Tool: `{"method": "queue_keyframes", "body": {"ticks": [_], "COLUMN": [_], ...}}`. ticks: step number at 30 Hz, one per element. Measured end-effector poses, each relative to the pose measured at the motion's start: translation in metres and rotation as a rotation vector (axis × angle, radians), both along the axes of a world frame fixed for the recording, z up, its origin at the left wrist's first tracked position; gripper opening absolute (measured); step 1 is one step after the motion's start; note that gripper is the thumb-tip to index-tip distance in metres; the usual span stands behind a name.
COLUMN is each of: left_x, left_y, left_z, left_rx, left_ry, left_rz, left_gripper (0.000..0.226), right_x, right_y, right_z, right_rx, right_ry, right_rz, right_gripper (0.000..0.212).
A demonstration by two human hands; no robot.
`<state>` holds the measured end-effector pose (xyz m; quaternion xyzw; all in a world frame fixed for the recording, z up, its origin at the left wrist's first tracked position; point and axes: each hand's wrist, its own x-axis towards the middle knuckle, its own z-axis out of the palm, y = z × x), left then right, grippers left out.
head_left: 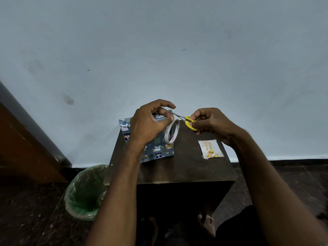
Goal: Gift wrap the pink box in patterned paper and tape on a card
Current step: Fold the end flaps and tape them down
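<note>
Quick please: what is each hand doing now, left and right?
Left hand: holds the tape roll.
Right hand: grips the yellow scissors.

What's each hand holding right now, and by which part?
The right hand grips the scissors by their yellow handles. The left hand holds the tape roll, apparently by its upper rim, and pinches something at the blades, likely tape.
</note>
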<state>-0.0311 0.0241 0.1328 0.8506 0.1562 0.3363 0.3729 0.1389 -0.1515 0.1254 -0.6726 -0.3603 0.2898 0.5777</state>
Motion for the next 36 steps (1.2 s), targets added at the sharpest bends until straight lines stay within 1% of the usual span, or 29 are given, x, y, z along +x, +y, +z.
{"method": "queue_keyframes", "body": {"ticks": [6,9,16,21,27,32,36], "left_x": [0.000,0.000,0.002,0.001,0.001,0.001,0.001], "left_y": [0.000,-0.001,0.001,0.000,0.000,0.001,0.001], "left_z": [0.000,0.000,-0.001,-0.001,0.000,0.000,-0.001], "left_rx": [-0.001,-0.008,-0.009,-0.010,-0.004,-0.001,0.003], "left_ry": [-0.003,0.002,-0.009,-0.008,0.003,0.004,-0.002], "left_rz": [0.006,0.015,0.017,0.015,0.016,0.011,0.007], "left_gripper": [0.026,0.027,0.028,0.028,0.029,0.029,0.029], "right_x": [0.000,0.002,0.010,0.010,0.004,0.001,-0.002], "right_y": [0.000,-0.003,-0.012,-0.012,-0.003,0.001,0.002], "right_z": [-0.001,-0.001,-0.004,-0.004,-0.003,-0.002,0.000], "right_rx": [0.012,0.001,-0.028,-0.015,-0.008,0.014,0.030], "right_ry": [-0.052,-0.073,-0.043,-0.031,-0.087,-0.098,-0.128], "right_rz": [-0.013,-0.013,0.001,0.003,-0.008,-0.023,-0.042], "right_gripper": [0.011,0.012,0.009,0.018,0.010,0.015,0.010]}}
